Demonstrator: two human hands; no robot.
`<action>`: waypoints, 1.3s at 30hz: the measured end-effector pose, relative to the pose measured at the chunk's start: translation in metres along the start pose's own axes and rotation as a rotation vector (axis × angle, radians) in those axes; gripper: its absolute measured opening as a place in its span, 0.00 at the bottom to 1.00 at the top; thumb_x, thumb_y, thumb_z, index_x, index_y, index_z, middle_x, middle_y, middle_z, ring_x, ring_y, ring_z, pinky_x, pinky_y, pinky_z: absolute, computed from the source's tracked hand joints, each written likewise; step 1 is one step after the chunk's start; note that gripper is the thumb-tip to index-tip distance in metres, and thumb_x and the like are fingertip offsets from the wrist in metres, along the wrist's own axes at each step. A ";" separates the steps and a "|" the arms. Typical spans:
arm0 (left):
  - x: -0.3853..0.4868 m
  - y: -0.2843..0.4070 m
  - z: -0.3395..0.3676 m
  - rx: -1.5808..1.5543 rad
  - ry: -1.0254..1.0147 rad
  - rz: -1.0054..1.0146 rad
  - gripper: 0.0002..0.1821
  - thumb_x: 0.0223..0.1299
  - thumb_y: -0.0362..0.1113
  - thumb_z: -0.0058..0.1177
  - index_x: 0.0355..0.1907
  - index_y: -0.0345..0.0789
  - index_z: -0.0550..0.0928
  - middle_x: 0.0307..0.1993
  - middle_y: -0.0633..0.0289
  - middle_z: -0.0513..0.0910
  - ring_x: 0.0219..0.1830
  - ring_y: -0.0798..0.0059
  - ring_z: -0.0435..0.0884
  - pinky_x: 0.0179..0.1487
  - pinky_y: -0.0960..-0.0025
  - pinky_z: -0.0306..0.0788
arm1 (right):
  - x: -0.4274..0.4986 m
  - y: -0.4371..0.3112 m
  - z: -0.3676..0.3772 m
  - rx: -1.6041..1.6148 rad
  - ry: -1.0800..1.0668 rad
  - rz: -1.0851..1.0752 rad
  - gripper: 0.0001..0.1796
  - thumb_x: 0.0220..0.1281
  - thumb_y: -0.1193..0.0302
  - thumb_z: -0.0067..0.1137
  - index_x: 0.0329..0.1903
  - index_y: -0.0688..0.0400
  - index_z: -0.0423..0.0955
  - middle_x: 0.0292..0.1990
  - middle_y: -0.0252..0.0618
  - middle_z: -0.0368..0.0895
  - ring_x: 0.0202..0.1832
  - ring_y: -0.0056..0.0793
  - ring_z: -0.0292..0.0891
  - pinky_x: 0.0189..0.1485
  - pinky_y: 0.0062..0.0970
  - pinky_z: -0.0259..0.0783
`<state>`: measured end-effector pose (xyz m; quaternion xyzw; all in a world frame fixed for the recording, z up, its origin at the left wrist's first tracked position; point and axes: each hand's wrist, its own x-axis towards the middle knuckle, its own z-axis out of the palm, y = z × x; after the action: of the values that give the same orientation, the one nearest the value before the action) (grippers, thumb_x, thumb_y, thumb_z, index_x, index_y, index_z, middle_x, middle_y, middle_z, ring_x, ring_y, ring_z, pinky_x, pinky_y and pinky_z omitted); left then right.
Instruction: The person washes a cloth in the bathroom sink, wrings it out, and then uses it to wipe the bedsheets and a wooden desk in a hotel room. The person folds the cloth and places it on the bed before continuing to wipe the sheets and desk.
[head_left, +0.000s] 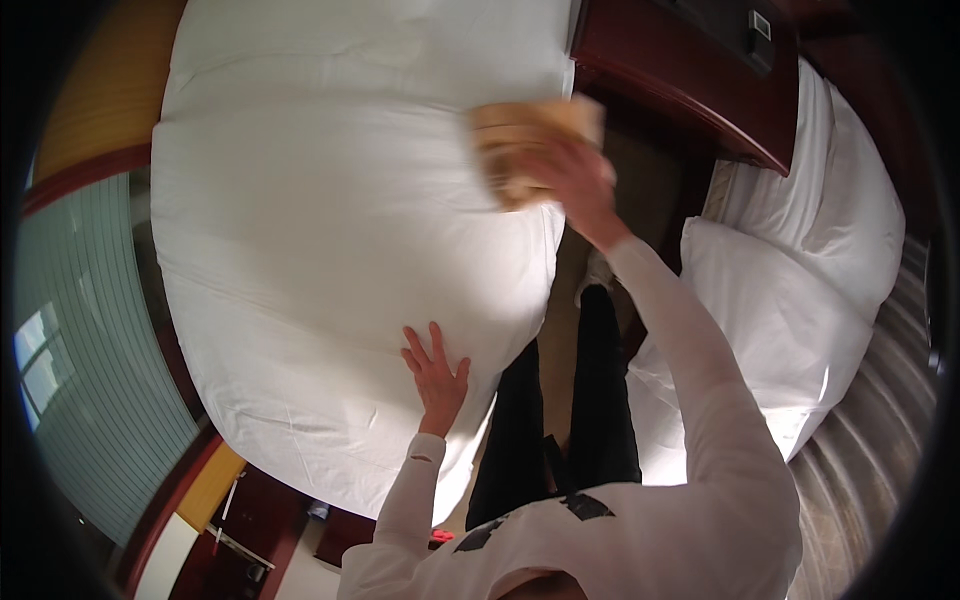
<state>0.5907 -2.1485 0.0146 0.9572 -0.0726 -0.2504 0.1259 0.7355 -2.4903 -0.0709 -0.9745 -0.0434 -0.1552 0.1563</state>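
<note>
A bed covered with a smooth white sheet (300, 225) spreads before me, with a few creases towards its lower left part. My left hand (437, 382) rests on the sheet near the bed's right edge, fingers apart and holding nothing. Further up along that same edge, my right hand (581, 184) grips a tan, roughly rectangular object (536, 124). Motion blur hides whether it is a folded cloth, a brush or something else. It is over the sheet's edge, and I cannot tell whether it touches the fabric.
A dark red wooden nightstand (675, 82) juts out at upper right. Another bed with rumpled white bedding (772, 300) lies at right, beside a grey curtain (870, 420). My legs (600, 390) stand in the narrow gap between the beds. At left is a striped glass panel (97, 352).
</note>
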 end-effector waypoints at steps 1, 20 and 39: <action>0.000 -0.001 -0.001 0.028 -0.008 -0.012 0.48 0.54 0.45 0.63 0.74 0.44 0.53 0.73 0.39 0.42 0.64 0.23 0.53 0.61 0.39 0.62 | -0.047 0.030 -0.001 0.134 -0.164 0.314 0.27 0.50 0.73 0.58 0.56 0.42 0.72 0.53 0.35 0.74 0.57 0.40 0.71 0.53 0.41 0.70; 0.254 0.119 -0.014 -0.434 0.061 0.334 0.38 0.71 0.53 0.38 0.74 0.33 0.48 0.75 0.45 0.42 0.75 0.41 0.41 0.73 0.44 0.38 | -0.082 -0.045 0.054 0.420 0.338 0.453 0.28 0.54 0.65 0.53 0.59 0.24 0.72 0.66 0.35 0.63 0.56 0.35 0.65 0.47 0.38 0.67; 0.276 0.218 0.031 0.910 0.067 1.078 0.29 0.61 0.51 0.52 0.63 0.41 0.73 0.66 0.52 0.67 0.69 0.41 0.58 0.70 0.43 0.49 | -0.203 -0.119 -0.013 0.571 0.321 0.776 0.24 0.46 0.66 0.63 0.52 0.36 0.80 0.59 0.41 0.72 0.54 0.36 0.71 0.45 0.36 0.66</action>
<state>0.7969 -2.4196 -0.0778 0.7527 -0.6302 -0.0683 -0.1780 0.5236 -2.3887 -0.0882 -0.8011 0.3059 -0.2156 0.4672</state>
